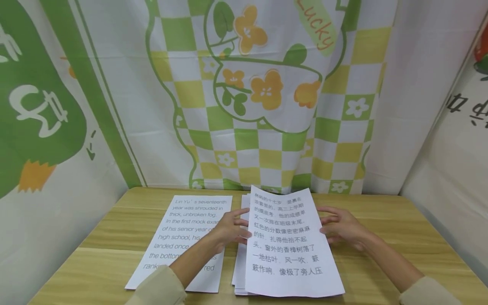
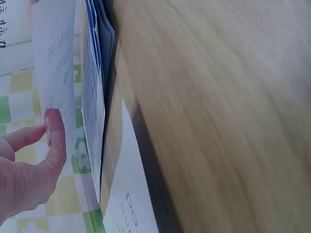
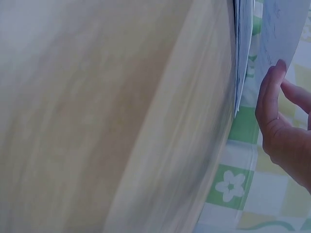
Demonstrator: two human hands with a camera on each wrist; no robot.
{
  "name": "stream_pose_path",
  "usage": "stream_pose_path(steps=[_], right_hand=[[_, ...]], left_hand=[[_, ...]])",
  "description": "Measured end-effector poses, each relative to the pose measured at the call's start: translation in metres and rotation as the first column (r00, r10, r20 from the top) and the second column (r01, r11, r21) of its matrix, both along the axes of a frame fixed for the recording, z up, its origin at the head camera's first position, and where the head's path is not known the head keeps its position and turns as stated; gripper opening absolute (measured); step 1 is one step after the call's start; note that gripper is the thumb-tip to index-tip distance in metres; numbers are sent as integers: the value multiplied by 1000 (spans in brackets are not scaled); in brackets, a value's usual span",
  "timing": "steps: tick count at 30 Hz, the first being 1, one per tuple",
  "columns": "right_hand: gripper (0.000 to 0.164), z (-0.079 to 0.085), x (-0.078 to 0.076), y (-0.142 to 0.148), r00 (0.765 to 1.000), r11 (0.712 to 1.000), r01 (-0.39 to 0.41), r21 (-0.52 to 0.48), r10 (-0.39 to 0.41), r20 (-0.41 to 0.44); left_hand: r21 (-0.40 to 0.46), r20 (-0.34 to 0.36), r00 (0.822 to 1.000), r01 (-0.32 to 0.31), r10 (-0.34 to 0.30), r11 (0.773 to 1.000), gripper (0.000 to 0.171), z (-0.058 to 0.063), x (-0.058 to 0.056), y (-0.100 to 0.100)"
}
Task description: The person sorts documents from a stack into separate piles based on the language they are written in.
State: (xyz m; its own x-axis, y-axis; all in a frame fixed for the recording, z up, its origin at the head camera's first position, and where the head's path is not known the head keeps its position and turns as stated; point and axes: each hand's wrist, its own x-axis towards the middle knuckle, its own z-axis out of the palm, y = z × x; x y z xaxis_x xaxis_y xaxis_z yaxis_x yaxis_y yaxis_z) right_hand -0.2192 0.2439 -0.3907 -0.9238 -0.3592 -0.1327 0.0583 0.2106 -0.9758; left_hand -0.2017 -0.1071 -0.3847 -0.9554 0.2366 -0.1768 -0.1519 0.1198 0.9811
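Observation:
Between my two hands, a white sheet of paper [image 1: 286, 245] printed with Chinese text is held up by its side edges, slightly bowed. My left hand [image 1: 228, 231] pinches its left edge; in the left wrist view, thumb and finger of that hand [image 2: 36, 167] meet at the sheet [image 2: 56, 63]. On the opposite edge, my right hand [image 1: 343, 226] grips with fingertips, and the right wrist view has the hand [image 3: 286, 121] at the sheet's border [image 3: 284, 34]. Beneath the raised sheet lies a paper stack [image 1: 241, 258], mostly covered by it.
Left of the stack, a sheet with English text [image 1: 183, 237] lies on the wooden table [image 1: 389, 224], partly hidden by my left forearm. A patterned cloth curtain [image 1: 263, 140] hangs at the table's back edge, with printed cloth walls on both sides.

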Motion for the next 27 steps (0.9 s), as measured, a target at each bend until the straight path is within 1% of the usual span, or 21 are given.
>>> stream_pose_path(steps=[4,8,10,20,24,27], right_hand=[[84,2,1,8,1000,999,-24,-28,24,15],[89,2,0,13,997,995,-69,-69,71,37],[90,1,0,15,996,994,-79,-76,83,38],[92,0,1,26,995,994,-83,-75,87,45],[91,1,1,30,995,994,-84,-72,88,45],[90,1,1,35,996,995,-72,-63,75,46]], left_hand=[[8,1,1000,11,-11,1000,83,1,0,6],[-4,2,1000,19,-19,1000,84,2,2,11],[-7,5,1000,20,-20,1000,84,2,2,13],[21,19,1000,10,-10,1000,86,2,-1,22],[46,28,999,22,-23,999,87,1,-3,27],[45,25,999,27,-28,999,87,0,-5,33]])
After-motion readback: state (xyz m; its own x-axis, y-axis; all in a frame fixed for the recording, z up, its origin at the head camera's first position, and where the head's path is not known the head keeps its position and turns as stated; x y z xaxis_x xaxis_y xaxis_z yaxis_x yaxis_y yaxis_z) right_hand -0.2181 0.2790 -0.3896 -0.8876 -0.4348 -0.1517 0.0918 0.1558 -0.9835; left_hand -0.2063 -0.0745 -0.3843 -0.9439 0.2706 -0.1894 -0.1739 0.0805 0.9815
